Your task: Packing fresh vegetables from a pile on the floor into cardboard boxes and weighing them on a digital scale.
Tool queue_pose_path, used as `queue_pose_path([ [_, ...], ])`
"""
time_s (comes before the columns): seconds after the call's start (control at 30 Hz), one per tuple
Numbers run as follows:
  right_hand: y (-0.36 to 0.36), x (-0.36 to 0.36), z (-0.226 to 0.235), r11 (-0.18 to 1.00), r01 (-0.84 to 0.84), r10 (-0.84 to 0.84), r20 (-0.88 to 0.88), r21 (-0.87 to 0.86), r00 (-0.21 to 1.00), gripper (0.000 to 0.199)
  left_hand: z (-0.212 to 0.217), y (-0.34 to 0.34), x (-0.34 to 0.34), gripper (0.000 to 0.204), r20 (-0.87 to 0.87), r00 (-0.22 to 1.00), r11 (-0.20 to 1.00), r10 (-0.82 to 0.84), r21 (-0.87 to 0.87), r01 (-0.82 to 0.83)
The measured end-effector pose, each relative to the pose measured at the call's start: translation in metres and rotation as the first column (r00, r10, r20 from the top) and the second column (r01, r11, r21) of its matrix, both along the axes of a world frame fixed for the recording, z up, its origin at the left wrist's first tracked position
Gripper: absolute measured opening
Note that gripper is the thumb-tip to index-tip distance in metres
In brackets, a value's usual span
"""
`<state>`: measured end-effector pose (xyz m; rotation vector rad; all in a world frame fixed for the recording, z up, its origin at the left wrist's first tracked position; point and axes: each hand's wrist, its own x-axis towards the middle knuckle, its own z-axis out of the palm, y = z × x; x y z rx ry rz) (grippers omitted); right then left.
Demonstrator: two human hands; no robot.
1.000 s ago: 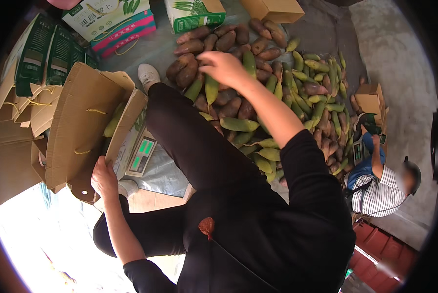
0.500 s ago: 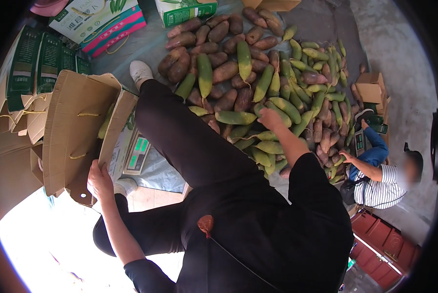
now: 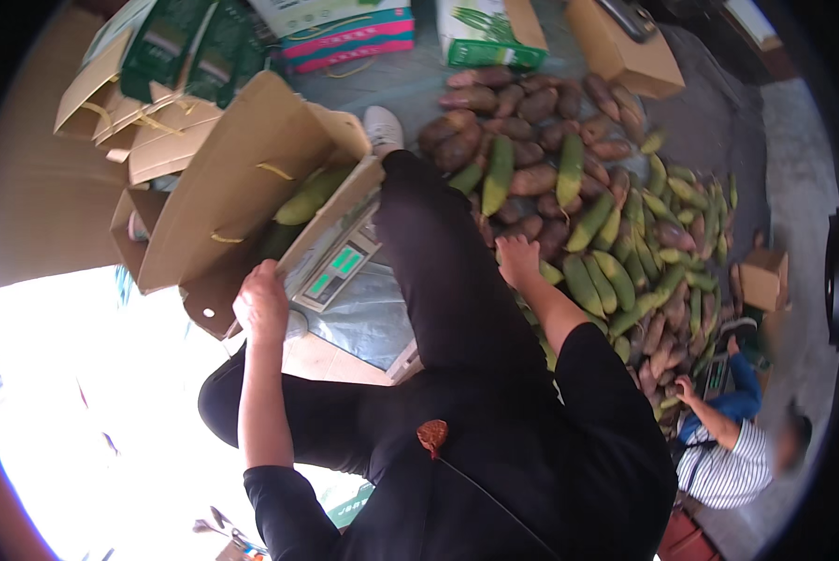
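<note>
My left hand (image 3: 262, 304) is closed on the near rim of an upright, open cardboard box (image 3: 228, 178) with yellow cord handles. Inside it lies a green radish (image 3: 315, 194), and a darker one is partly visible below. The box stands on or against a digital scale (image 3: 337, 271) with lit green digits. My right hand (image 3: 518, 262) rests at the near left edge of the radish pile, its fingers bent downward. A green radish (image 3: 550, 273) shows just beside its knuckles; what the fingers hold, if anything, is hidden.
Dark reddish, soil-covered radishes (image 3: 538, 105) lie at the pile's far side, green ones (image 3: 613, 280) nearer. More green-and-brown boxes (image 3: 172, 140) stand at the left. An open carton (image 3: 620, 47) is at the back. Another person in a striped shirt (image 3: 732, 467) works at the right.
My view has swung left, so the scene sits further right. My right hand has drawn back toward me and left across the radishes. My left hand still grips the box rim.
</note>
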<state>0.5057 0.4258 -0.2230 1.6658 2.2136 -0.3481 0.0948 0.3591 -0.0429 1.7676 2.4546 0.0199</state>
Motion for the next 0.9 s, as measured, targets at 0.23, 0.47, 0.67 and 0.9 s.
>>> queue_pose_path([
  [0.23,0.0,-0.002,-0.011,1.0,-0.013,0.014,0.084,-0.017,0.996,0.028,0.005,-0.006,-0.002,0.008,0.055,0.997,0.999,-0.053,0.017,0.052],
  [0.47,0.013,0.025,0.032,0.993,0.095,-0.104,-0.127,-0.076,0.986,0.046,0.002,-0.01,-0.006,0.011,0.07,0.992,0.994,-0.105,0.005,0.105],
  [0.67,0.048,0.068,0.071,0.863,0.409,-0.487,-0.703,-0.295,0.519,0.051,0.0,-0.012,-0.005,0.011,0.108,0.987,0.993,-0.118,0.01,0.118],
  [0.9,0.096,-0.027,0.232,0.912,0.394,-0.178,-0.976,-0.114,0.129,0.049,-0.002,-0.013,-0.007,0.01,0.1,0.986,0.99,-0.132,0.061,0.126],
])
